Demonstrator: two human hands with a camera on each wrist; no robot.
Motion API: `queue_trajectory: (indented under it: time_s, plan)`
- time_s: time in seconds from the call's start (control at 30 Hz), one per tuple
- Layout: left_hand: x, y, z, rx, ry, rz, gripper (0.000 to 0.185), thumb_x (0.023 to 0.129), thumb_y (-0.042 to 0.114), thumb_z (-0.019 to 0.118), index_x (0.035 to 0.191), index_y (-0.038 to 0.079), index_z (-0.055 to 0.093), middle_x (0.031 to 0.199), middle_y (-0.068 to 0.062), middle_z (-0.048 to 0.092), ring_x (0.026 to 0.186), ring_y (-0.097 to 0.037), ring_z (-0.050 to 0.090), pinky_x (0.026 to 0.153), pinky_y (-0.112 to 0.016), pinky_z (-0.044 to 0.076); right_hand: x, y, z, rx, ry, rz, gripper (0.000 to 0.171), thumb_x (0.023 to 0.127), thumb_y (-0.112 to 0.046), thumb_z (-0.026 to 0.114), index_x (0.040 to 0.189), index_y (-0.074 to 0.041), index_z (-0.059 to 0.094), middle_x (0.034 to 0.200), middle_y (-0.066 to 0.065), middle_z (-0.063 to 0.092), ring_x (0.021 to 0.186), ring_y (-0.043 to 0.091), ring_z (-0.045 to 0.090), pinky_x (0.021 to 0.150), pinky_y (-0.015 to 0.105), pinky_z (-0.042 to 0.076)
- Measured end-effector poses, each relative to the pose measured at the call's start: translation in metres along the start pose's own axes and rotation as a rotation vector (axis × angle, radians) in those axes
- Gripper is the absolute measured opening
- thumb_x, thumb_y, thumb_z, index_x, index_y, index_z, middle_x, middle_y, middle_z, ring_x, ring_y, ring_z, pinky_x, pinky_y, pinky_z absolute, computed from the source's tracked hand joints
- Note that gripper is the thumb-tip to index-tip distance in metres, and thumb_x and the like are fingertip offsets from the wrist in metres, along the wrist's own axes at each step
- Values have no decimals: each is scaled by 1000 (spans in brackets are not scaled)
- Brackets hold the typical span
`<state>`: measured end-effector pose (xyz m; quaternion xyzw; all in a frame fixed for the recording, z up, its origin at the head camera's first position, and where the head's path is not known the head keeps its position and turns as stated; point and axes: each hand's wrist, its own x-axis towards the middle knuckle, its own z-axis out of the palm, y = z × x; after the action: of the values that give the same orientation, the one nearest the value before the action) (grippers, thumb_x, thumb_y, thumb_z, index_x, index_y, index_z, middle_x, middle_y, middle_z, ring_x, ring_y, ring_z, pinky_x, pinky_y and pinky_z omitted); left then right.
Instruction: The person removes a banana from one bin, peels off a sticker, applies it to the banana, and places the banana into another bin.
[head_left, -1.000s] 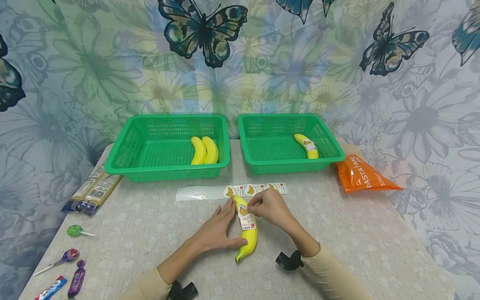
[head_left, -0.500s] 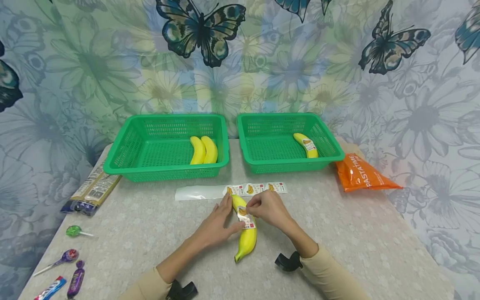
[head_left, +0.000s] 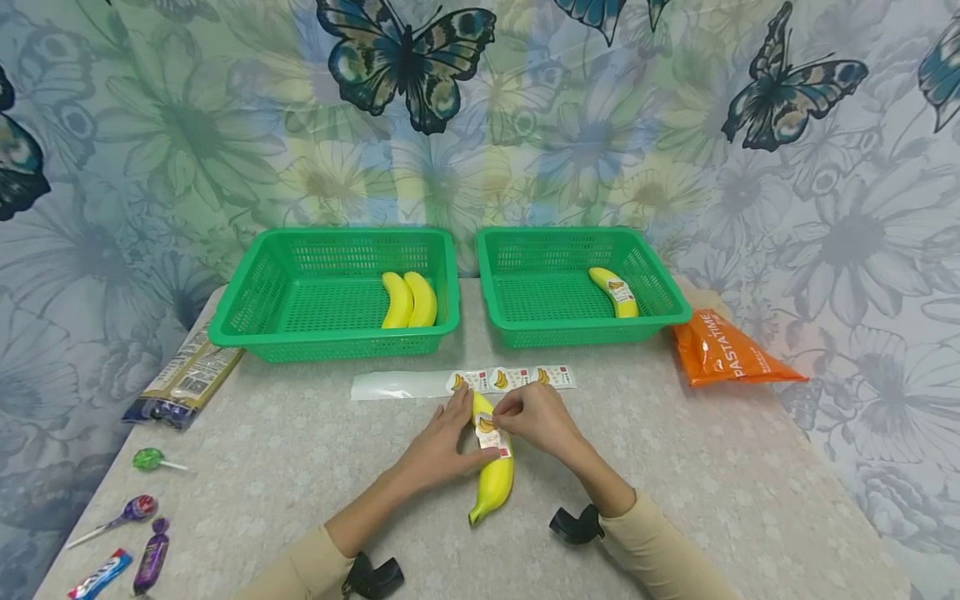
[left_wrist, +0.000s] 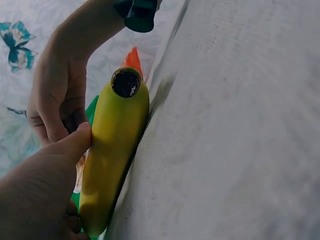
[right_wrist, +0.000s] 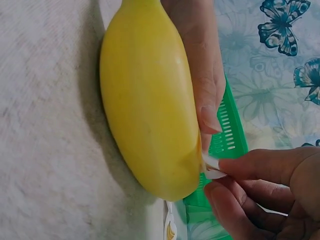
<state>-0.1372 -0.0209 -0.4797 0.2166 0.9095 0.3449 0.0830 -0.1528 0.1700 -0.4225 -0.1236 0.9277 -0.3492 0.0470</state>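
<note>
A yellow banana point(head_left: 492, 487) lies on the table, its stem end towards me. On its upper side sits a white sticker point(head_left: 491, 437) printed with bananas. My left hand point(head_left: 441, 446) rests along the banana's left side, fingers stretched towards the far tip, and its thumb presses on the sticker's lower part. From the right, my right hand point(head_left: 542, 419) pinches the sticker's upper right edge between thumb and forefinger. In the right wrist view that edge of the sticker point(right_wrist: 215, 173) stands lifted off the peel. The left wrist view shows the banana's dark stem end point(left_wrist: 125, 83).
Beyond the hands lies a strip of banana stickers point(head_left: 405, 385). Two bananas point(head_left: 409, 300) are in the left green basket point(head_left: 330, 346); a labelled banana point(head_left: 615, 292) is in the right basket point(head_left: 585, 335). Sweets point(head_left: 152, 557) and a packet point(head_left: 187, 379) lie left, an orange bag point(head_left: 727, 350) right.
My left thumb has moved up from the bare peel below the sticker onto its lower part. The right hand keeps its pinch on the sticker's edge with little movement.
</note>
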Motion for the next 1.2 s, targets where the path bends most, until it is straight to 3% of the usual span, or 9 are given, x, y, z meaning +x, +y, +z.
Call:
queue_trajectory:
  time_s: [0.23, 0.47, 0.77, 0.97, 1.2]
  plan:
    - [3, 0, 0, 3, -27, 0, 108, 83, 69, 60, 156, 5, 12, 166, -8, 4, 152, -27, 11, 123, -50, 16, 4, 5, 5, 16, 24, 63, 12, 76, -26, 82, 73, -15, 77, 65, -6, 69, 57, 5, 55, 51, 21, 45]
    - [2, -2, 1, -4, -29, 3, 108, 83, 68, 61, 157, 6, 13, 165, -9, 6, 150, -35, 16, 123, -50, 16, 10, 15, 10, 78, 4, 108, 14, 76, -25, 83, 73, -14, 75, 63, -4, 68, 54, 6, 56, 50, 22, 46]
    - [2, -3, 2, 7, -28, 13, 107, 84, 67, 60, 156, 5, 14, 165, -10, 7, 151, -31, 15, 124, -50, 15, 10, 39, 14, 289, -142, 344, 27, 82, -33, 79, 84, -6, 75, 65, 3, 69, 54, 10, 62, 53, 23, 52]
    - [2, -2, 2, 17, -34, 14, 107, 84, 69, 59, 156, 4, 15, 165, -11, 10, 152, -26, 15, 124, -49, 13, 3, 45, 9, 413, -292, 281, 33, 81, -16, 79, 105, 5, 70, 80, 9, 74, 63, 11, 67, 61, 27, 59]
    - [3, -1, 0, 24, -38, 8, 107, 83, 68, 60, 155, 2, 16, 165, -11, 10, 152, -22, 14, 125, -47, 14, 6, 47, 2, 351, -411, 196, 49, 74, -7, 83, 118, 6, 63, 81, 6, 72, 69, 10, 64, 65, 23, 53]
